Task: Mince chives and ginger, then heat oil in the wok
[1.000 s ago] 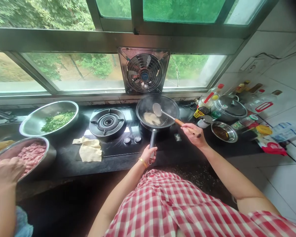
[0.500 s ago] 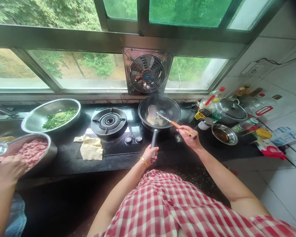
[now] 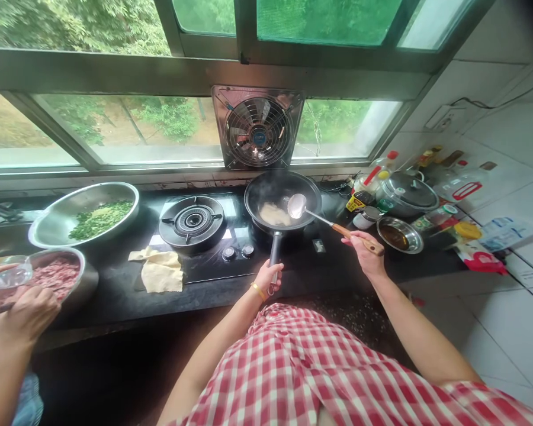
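Note:
My left hand [image 3: 269,277] is closed around the black handle of a dark wok [image 3: 311,188], which sits on the right burner. My right hand [image 3: 365,251] grips the wooden handle of a metal ladle [image 3: 297,206]; its bowl is over the right part of the wok. Pale, wet-looking food [image 3: 273,214] lies in the bottom of the wok, and faint steam rises from it. What exactly the food is, I cannot tell. Left of the wok is the bare left burner [image 3: 192,220], with a folded beige cloth [image 3: 161,275] in front of it.
At far left, a co-worker's hand [image 3: 29,313] works at a metal bowl of minced meat [image 3: 62,277]; their other hand holds a clear container [image 3: 18,272]. Behind stands a basin of chopped greens [image 3: 102,220]. To the right are a bowl of dark liquid [image 3: 397,236], a lidded pot [image 3: 407,195] and bottles.
My right hand and the ladle have moved right, from the wok's middle toward its right side. My left hand keeps hold of the wok handle. The co-worker's clear container has shifted over the meat.

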The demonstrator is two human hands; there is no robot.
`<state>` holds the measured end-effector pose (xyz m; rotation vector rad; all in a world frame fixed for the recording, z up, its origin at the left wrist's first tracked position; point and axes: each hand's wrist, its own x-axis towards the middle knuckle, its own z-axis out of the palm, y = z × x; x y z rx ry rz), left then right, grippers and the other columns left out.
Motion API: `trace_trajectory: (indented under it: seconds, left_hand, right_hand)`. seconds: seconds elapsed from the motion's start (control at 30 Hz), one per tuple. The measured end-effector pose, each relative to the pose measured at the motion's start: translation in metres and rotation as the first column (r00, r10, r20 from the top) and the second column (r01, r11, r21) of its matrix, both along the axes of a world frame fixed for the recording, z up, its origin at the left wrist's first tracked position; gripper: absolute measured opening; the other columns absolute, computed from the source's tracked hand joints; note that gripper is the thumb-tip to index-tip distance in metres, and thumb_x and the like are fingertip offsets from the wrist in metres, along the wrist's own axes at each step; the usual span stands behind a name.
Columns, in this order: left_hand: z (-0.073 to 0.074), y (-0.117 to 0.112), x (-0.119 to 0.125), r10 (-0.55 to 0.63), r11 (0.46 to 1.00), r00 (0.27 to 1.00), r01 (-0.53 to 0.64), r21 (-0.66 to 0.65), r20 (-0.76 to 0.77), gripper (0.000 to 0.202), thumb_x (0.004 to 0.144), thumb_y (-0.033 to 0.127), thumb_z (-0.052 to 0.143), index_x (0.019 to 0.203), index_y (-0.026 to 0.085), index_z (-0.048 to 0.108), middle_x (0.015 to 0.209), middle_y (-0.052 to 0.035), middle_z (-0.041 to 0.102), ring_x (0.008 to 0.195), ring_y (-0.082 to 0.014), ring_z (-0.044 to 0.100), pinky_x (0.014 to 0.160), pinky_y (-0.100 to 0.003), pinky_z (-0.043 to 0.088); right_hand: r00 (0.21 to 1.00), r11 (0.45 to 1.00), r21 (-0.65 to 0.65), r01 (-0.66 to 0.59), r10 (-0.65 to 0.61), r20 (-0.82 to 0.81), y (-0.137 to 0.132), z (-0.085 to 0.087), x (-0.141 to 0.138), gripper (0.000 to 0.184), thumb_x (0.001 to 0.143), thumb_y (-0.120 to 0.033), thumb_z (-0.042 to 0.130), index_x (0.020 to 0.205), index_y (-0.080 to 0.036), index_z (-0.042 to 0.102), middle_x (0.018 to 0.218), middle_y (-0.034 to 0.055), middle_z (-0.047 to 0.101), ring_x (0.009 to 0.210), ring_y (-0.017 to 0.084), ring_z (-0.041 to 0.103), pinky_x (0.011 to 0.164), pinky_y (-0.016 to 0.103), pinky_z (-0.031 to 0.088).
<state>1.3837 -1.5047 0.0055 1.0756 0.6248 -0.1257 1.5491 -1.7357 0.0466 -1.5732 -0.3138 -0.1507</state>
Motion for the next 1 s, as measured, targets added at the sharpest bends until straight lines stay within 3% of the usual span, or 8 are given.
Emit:
trace_trajectory:
  seconds: [0.23, 0.6, 1.0]
  left_hand:
    - [-0.001, 0.0, -0.001, -0.007, 1.0, 1.0, 0.007, -0.007, 0.008, 0.047, 0.063, 0.039, 0.065, 0.1, 0.022, 0.041, 0.057, 0.0069, 0.045, 0.038, -0.0049, 0.041, 0.035, -0.014, 0.021]
    - [-0.022, 0.003, -0.006, -0.014, 1.0, 0.998, 0.015, -0.011, 0.054, 0.046, 0.065, 0.036, 0.062, 0.104, 0.022, 0.041, 0.057, 0.0072, 0.045, 0.037, -0.0048, 0.04, 0.034, -0.014, 0.021]
    - [-0.022, 0.003, -0.007, -0.013, 1.0, 0.999, 0.014, -0.024, 0.047, 0.046, 0.064, 0.036, 0.063, 0.102, 0.022, 0.041, 0.057, 0.0072, 0.045, 0.037, -0.0049, 0.04, 0.034, -0.014, 0.021]
  right_hand:
    - [0.999, 1.0, 0.007, -0.02, 0.02, -0.036, -0.001, -0.004, -0.005, 0.026, 0.07, -0.038, 0.066, 0.085, -0.017, 0.064, 0.072, 0.0025, 0.069, 0.069, 0.021, 0.069, 0.076, 0.04, 0.055]
    - [1.0, 0.998, 0.063, -0.001, 0.002, -0.006, -0.002, 0.008, -0.012, 0.023, 0.071, -0.035, 0.066, 0.085, -0.017, 0.064, 0.074, 0.002, 0.069, 0.069, 0.021, 0.069, 0.078, 0.041, 0.055]
    - [0.996, 0.995, 0.099, -0.009, 0.018, -0.091, -0.009, 0.008, -0.013, 0.022, 0.071, -0.034, 0.066, 0.084, -0.016, 0.062, 0.072, 0.0027, 0.069, 0.065, 0.019, 0.068, 0.071, 0.038, 0.057]
